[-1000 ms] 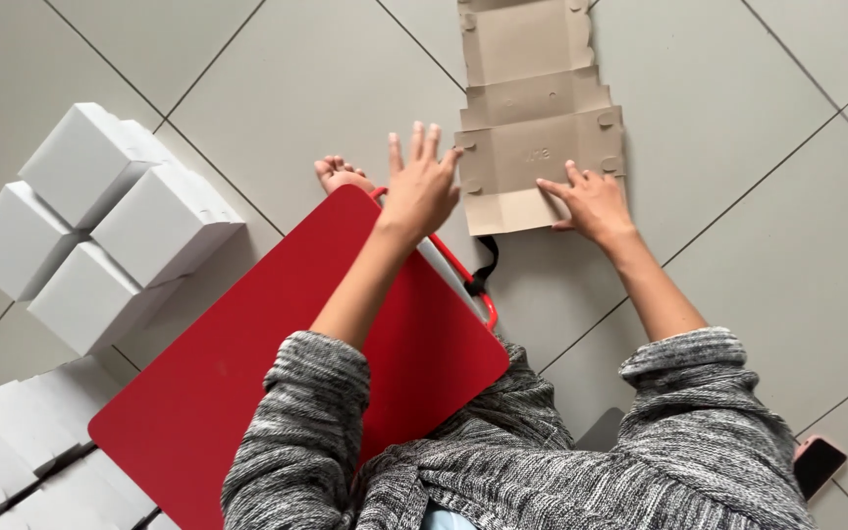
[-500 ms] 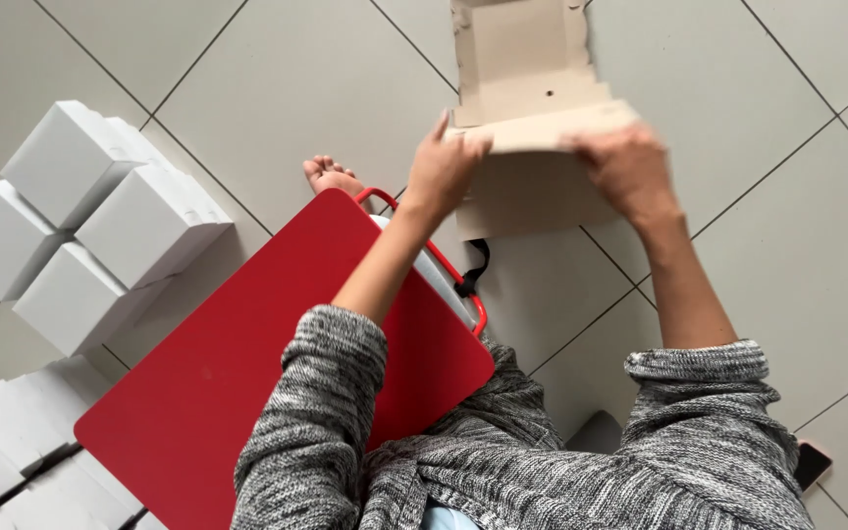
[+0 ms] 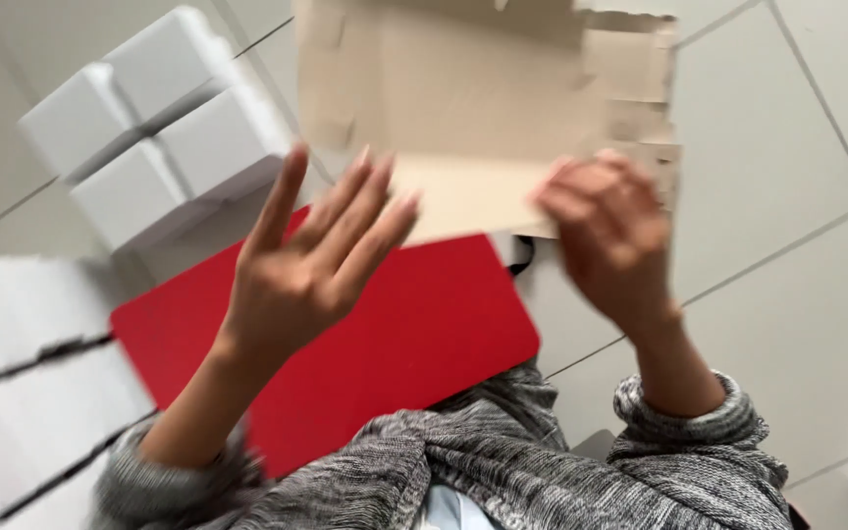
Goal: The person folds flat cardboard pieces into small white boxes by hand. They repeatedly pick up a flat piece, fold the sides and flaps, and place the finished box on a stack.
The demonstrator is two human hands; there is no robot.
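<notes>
Head view, cardboard: a flat brown die-cut cardboard blank (image 3: 503, 118) is lifted off the tiled floor (image 3: 777, 177), filling the top middle of the view, its near flap dipping toward the hands; motion blur softens its edges.
Head view, right hand: the right hand (image 3: 606, 236) grips the blank's near right edge, fingers curled over the flap; how tightly cannot be told through the blur.
Head view, left hand: the left hand (image 3: 311, 265) is spread, fingers apart and straight, palm facing the blank's near left edge, holding nothing; fingertips near or just touching the flap.
Head view, lap: a red flat panel (image 3: 395, 344) lies across the knees under both hands, above the grey knitted sleeves (image 3: 679, 451).
Head view, surroundings: white closed boxes (image 3: 149, 128) are stacked toward the floor's upper left; more white pieces (image 3: 22, 393) lie at the left edge.
Doing it well: likely best to bring the open hand flat against the flap and crease along the scored line, keeping the other grip steady so the blank does not twist.
</notes>
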